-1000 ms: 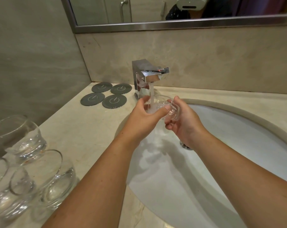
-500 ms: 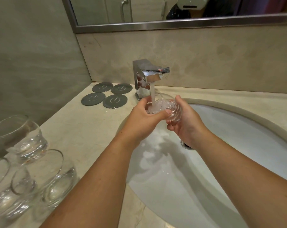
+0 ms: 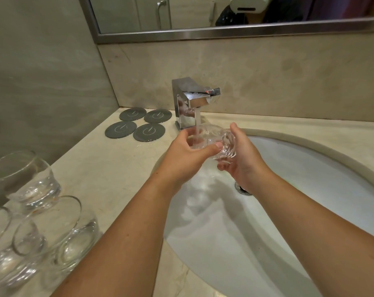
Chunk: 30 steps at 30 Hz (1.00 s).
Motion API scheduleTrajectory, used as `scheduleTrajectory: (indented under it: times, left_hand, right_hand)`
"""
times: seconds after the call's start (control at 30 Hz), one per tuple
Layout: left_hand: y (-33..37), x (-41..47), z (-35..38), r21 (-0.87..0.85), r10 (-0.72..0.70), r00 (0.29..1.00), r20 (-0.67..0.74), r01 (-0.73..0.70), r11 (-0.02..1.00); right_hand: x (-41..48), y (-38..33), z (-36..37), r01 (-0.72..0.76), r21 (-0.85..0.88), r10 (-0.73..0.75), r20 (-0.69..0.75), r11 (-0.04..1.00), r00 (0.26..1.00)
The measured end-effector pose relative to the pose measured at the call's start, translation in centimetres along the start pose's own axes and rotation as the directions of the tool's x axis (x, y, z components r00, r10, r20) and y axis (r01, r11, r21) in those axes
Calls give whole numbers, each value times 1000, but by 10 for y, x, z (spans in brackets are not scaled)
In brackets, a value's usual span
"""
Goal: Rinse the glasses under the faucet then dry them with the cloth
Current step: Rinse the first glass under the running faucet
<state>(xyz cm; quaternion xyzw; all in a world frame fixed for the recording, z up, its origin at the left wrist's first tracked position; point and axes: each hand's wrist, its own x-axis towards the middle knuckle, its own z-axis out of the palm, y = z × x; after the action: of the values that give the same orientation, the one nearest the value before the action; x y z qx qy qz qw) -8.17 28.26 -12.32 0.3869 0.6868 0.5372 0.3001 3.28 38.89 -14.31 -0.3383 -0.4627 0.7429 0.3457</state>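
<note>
Head view.
- Glass: being held tilted over the sink, directly under the faucet; water is being run into it.
- Left hand: being kept curled round the glass's mouth end.
- Right hand: being kept cupped round its base, gripping it.
- Three further glasses: being kept on the counter, far left.
- Four dark coasters: lying just beside the faucet.
</note>
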Motion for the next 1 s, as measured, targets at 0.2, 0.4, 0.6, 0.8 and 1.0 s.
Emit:
scheduleTrajectory:
  times: [0.2, 0.4, 0.6, 0.8, 1.0]
  left_hand:
    - [0, 1, 2, -36, 47, 998, 34, -46, 998]
    - [0, 3, 4, -126, -78, 996, 48, 83, 988]
    - [-2, 6, 0, -147, -62, 998, 6, 62, 987]
    - [-3, 6, 0, -147, -12, 999, 40, 18, 989]
    - [-1, 5, 5, -191, -81, 994, 79, 95, 977]
  right_hand:
    - [-2, 0, 2, -5, 38, 4, 6, 999, 1000]
    - [-3, 0, 3, 140, -7, -140, -64, 990, 988]
    - [-1, 1, 2, 97, -4, -97, -31, 995, 995]
    - [-2, 0, -1, -12, 7, 12, -4, 1000, 1000]
    - [0, 1, 0, 84, 4, -84, -44, 996, 996]
